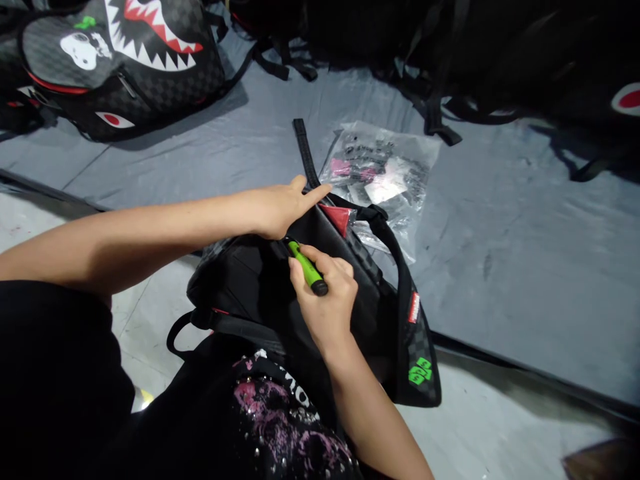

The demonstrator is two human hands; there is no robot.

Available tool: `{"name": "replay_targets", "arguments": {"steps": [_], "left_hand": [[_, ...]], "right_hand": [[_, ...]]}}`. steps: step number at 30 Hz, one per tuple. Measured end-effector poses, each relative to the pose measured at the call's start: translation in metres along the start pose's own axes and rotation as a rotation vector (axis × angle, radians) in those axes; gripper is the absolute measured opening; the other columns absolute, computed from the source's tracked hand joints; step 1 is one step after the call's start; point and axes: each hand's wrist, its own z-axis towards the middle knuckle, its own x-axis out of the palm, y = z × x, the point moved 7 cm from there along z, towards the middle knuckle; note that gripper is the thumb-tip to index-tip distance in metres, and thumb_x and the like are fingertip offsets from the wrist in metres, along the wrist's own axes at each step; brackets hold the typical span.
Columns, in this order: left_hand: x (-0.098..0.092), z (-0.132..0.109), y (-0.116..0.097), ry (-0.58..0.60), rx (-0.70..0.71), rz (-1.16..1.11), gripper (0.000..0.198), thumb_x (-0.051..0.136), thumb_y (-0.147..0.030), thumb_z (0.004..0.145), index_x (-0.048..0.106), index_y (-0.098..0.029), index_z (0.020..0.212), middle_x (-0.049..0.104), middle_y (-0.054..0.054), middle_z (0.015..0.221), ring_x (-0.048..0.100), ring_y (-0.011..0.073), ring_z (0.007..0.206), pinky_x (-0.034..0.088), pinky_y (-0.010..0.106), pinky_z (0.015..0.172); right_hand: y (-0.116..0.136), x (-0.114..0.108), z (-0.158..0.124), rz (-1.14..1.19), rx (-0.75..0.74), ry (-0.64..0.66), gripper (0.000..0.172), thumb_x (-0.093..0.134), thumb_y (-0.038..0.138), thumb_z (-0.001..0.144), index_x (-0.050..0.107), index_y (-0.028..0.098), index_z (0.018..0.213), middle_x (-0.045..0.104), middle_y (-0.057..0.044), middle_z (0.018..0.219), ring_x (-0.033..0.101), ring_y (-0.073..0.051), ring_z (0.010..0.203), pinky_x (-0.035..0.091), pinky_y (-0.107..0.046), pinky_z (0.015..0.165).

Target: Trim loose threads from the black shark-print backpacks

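A black checkered backpack [345,273] lies tilted at the table's front edge, close against my body. At its upper edge, my left hand [283,208] grips the material; two fingers stick out and the others are partly hidden. My right hand [327,290] is closed around a tool with a bright green handle [306,267] and a black end. The tool's far tip points to the backpack under my left hand, and its working end is hidden. A red piece [338,217] under clear plastic shows beside my left fingers. A black strap [302,150] reaches out beyond that hand.
A clear plastic bag [395,173] with pink and white pieces lies just beyond the backpack. Another backpack [155,73] with a shark-mouth print rests on the grey-covered table [500,267] at the far left. More dark bags [370,33] line the back.
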Motion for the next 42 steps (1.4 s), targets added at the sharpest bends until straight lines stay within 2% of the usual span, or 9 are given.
{"name": "replay_targets", "arguments": {"steps": [7,10,18,23,28,33,38,42], "left_hand": [[0.001,0.001,0.0,-0.015,0.007,-0.003,0.103,0.06,-0.01,0.082,-0.004,-0.026,0.161,0.025,0.019,0.156,0.063,0.0263,0.112,0.05,0.032,0.089],[0.0,0.001,0.0,-0.02,0.004,-0.003,0.103,0.06,-0.011,0.082,-0.004,-0.028,0.161,0.025,0.019,0.157,0.063,0.0261,0.111,0.051,0.032,0.088],[0.0,0.0,-0.001,-0.032,0.003,0.006,0.104,0.061,-0.01,0.082,-0.004,-0.029,0.16,0.027,0.019,0.156,0.064,0.0253,0.109,0.052,0.031,0.087],[0.001,0.001,0.0,-0.035,0.005,0.017,0.102,0.061,-0.012,0.083,-0.003,-0.026,0.161,0.026,0.021,0.155,0.064,0.0275,0.112,0.052,0.033,0.089],[0.002,0.002,0.001,-0.032,-0.009,0.029,0.102,0.06,-0.015,0.082,-0.005,-0.029,0.16,0.029,0.018,0.154,0.063,0.0262,0.111,0.051,0.033,0.089],[0.002,0.002,0.002,-0.03,-0.018,0.022,0.101,0.06,-0.016,0.083,-0.004,-0.03,0.16,0.029,0.018,0.154,0.062,0.0269,0.114,0.05,0.033,0.091],[0.002,0.003,0.003,-0.049,0.01,0.018,0.102,0.063,-0.014,0.083,-0.003,-0.028,0.16,0.029,0.019,0.153,0.062,0.027,0.115,0.051,0.032,0.09],[0.002,0.002,0.005,-0.045,-0.001,0.011,0.101,0.062,-0.016,0.083,-0.003,-0.03,0.16,0.028,0.018,0.155,0.061,0.0283,0.119,0.052,0.033,0.091]], "right_hand": [[0.002,0.0,0.002,0.007,-0.017,0.008,0.013,0.069,0.025,0.09,0.071,0.02,0.102,0.078,-0.005,0.099,0.071,-0.019,0.083,0.047,-0.035,0.084],[0.004,0.0,0.002,-0.062,-0.017,0.037,0.012,0.067,0.026,0.092,0.07,0.02,0.101,0.078,-0.004,0.096,0.071,-0.018,0.081,0.046,-0.036,0.085],[0.005,0.0,0.003,-0.084,-0.005,0.019,0.012,0.065,0.028,0.093,0.07,0.02,0.101,0.078,-0.004,0.095,0.071,-0.018,0.081,0.045,-0.036,0.085],[0.003,0.003,0.003,-0.034,0.002,0.026,0.013,0.066,0.028,0.092,0.07,0.02,0.101,0.078,-0.004,0.096,0.071,-0.019,0.081,0.046,-0.037,0.086],[0.001,0.005,0.004,0.038,0.0,0.057,0.014,0.066,0.029,0.092,0.071,0.021,0.103,0.078,-0.004,0.1,0.072,-0.019,0.084,0.048,-0.036,0.085],[-0.001,-0.001,0.005,0.023,0.011,0.056,0.014,0.068,0.026,0.091,0.071,0.02,0.102,0.078,-0.004,0.099,0.071,-0.019,0.083,0.047,-0.036,0.084],[-0.005,0.002,0.004,0.011,0.043,0.051,0.013,0.067,0.026,0.091,0.071,0.021,0.102,0.078,-0.004,0.096,0.071,-0.019,0.082,0.048,-0.036,0.083],[0.001,-0.001,0.008,-0.023,0.057,0.113,0.009,0.066,0.026,0.09,0.071,0.021,0.096,0.078,-0.003,0.091,0.071,-0.02,0.08,0.05,-0.036,0.082]]}}
